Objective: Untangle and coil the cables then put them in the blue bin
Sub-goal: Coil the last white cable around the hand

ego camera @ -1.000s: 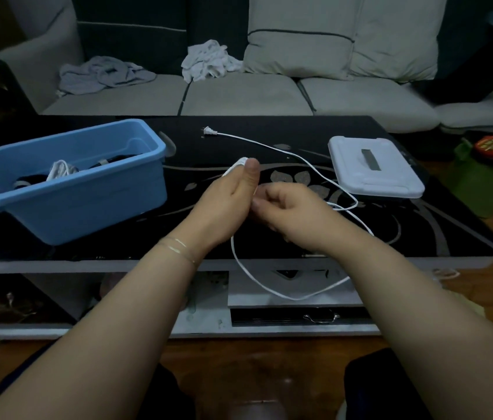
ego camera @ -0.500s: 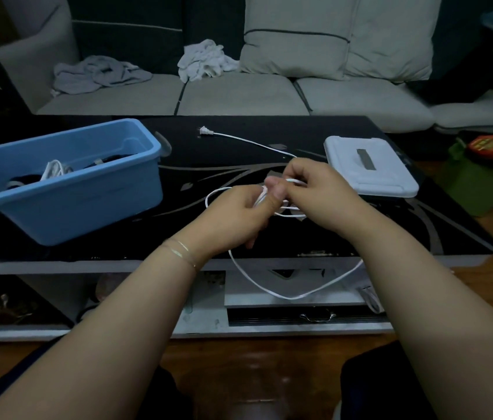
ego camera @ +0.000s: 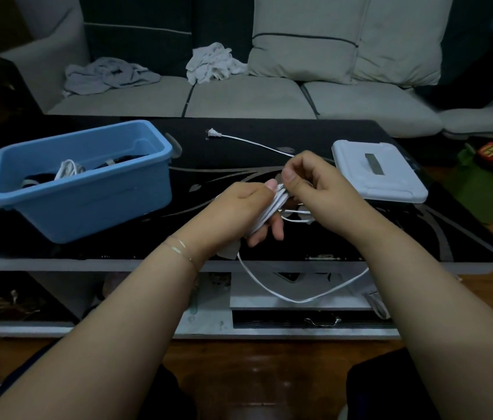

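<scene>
Both hands, left [ego camera: 239, 213] and right [ego camera: 321, 186], grip coiled white cable [ego camera: 269, 210].

Between the bin [ego camera: 87, 189] on the left and the white lid [ego camera: 375, 171] on the right lies a broad strip of bare bench [ego camera: 239, 153], crossed only by the cable [ego camera: 257, 143] running to its plug [ego camera: 213, 133] near the far edge. Both hands [ego camera: 284, 201] sit in this strip near the front edge, with a loop of cable hanging below it. The bin's mouth is open from above, its floor partly taken by coiled cables [ego camera: 68, 170].
</scene>
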